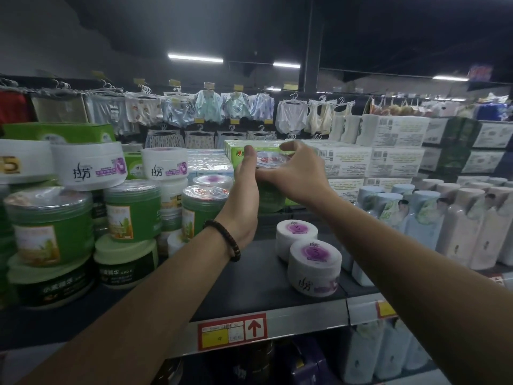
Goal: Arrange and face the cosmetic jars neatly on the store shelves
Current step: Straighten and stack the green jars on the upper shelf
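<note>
Both my hands hold one green jar [270,197] with a clear lid at the back of the dark shelf [249,276]. My left hand [245,198] lies flat along its left side, fingers straight. My right hand [294,173] curls over the lid from the right. Two white jars with purple lids [313,269] stand on the shelf's front right. To the left, green jars [133,209] and white jars [87,165] are stacked in uneven piles.
Pale bottles [458,226] fill the shelf section to the right. Green and white boxes [369,159] are stacked behind the held jar. Clothes hang on racks [208,107] across the aisle. A red and yellow price tag [231,332] sits on the shelf edge.
</note>
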Tool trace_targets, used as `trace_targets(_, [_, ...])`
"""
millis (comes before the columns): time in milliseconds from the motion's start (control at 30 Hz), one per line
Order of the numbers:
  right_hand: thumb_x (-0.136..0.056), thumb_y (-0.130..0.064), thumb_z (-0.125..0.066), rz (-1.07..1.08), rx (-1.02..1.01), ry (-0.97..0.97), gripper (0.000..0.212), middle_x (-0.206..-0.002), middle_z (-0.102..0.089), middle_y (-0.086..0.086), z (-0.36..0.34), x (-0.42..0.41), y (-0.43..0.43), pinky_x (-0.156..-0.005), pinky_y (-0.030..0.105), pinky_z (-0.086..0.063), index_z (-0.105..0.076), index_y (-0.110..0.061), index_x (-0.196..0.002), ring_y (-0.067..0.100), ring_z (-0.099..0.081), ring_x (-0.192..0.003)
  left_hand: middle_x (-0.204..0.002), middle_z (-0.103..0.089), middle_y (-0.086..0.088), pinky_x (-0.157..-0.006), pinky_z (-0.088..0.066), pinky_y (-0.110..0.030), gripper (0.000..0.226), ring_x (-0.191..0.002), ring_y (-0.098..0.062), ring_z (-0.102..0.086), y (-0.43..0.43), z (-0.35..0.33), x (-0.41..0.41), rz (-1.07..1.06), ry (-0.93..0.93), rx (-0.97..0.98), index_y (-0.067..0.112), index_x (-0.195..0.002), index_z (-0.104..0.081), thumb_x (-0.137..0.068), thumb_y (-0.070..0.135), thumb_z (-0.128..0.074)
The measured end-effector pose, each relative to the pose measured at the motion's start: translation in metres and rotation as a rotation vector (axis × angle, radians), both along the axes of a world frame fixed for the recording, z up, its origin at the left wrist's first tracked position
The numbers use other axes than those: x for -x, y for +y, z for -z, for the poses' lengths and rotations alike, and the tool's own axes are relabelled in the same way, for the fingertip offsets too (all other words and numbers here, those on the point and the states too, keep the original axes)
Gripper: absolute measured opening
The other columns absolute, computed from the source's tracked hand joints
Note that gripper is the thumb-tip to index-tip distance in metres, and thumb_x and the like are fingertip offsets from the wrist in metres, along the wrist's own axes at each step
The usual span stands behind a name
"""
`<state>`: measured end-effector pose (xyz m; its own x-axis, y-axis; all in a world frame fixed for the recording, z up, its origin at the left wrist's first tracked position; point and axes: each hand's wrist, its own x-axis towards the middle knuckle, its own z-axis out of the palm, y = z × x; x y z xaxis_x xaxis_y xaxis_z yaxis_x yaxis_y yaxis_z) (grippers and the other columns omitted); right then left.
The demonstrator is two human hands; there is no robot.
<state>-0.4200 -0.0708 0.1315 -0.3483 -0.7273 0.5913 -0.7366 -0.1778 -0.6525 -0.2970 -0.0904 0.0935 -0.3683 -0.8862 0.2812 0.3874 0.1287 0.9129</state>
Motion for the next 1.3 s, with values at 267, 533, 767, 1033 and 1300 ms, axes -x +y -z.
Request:
trace_targets(267, [-0.066, -0.059, -0.096, 0.008, 0.050, -0.033, 0.096, -0.122, -0.062, -0.003, -0.005, -0.006, 0.030, -0.073, 0.021, -0.043, -0.052, -0.022, -0.143, 0.019, -0.058, -0.115, -0.086, -0.080, 0.017, -0.096, -0.056, -0.043, 0.062, -0.081, 0.003, -0.076, 0.045, -0.014, -0.028, 0.000, -0.039, 0.073, 0.018, -0.123, -0.064, -0.108, 0.065, -0.026])
trace_targets(533, [-0.059, -0.061, -0.096, 0.006, 0.073, -0.086, 0.097, -0.120, -0.064, -0.004, 0.001, -0.013, 0.062, -0.090, 0.037, -0.059, -0.051, -0.025, -0.137, 0.021, -0.064, -0.111, -0.139, -0.065, 0.002, -0.092, -0.063, -0.046, 0.050, -0.127, -0.018, -0.062, 0.056, 0.000, -0.053, 0.015, -0.027, 0.065, 0.026, -0.140, -0.063, -0.108, 0.058, -0.041])
trace_targets(767, [-0.062, -0.057, -0.098, -0.058, 0.045, -0.128, 0.094, -0.122, -0.062, -0.002, 0.004, -0.033, 0.094, -0.090, 0.042, -0.063, -0.048, -0.027, -0.136, 0.020, -0.065, -0.109, -0.118, -0.076, -0.011, -0.095, -0.061, -0.049, 0.037, -0.116, -0.030, -0.072, 0.059, 0.027, -0.074, 0.087, 0.042, -0.032, 0.012, -0.129, -0.068, -0.114, 0.035, -0.043])
trace_targets(1033, [-0.042, -0.063, -0.091, -0.188, 0.046, -0.277, 0.105, -0.122, -0.068, 0.002, 0.006, -0.069, 0.122, -0.089, 0.050, -0.066, -0.052, -0.030, -0.133, 0.023, -0.072, -0.108, -0.145, -0.062, -0.023, -0.106, -0.053, -0.056, 0.076, -0.136, -0.050, -0.055, 0.066, 0.062, -0.098, 0.423, 0.133, -0.155, 0.011, -0.148, -0.056, -0.096, 0.066, -0.053])
trace_targets(1300, [-0.044, -0.055, -0.092, -0.247, 0.041, -0.357, 0.100, -0.121, -0.074, 0.004, 0.017, -0.098, 0.132, -0.092, 0.050, -0.066, -0.055, -0.027, -0.133, 0.023, -0.076, -0.109, -0.156, -0.048, -0.029, -0.114, -0.049, -0.055, 0.086, -0.146, -0.052, -0.043, 0.069, 0.079, -0.129, 0.661, 0.278, -0.207, 0.004, -0.159, -0.040, -0.096, 0.058, -0.061])
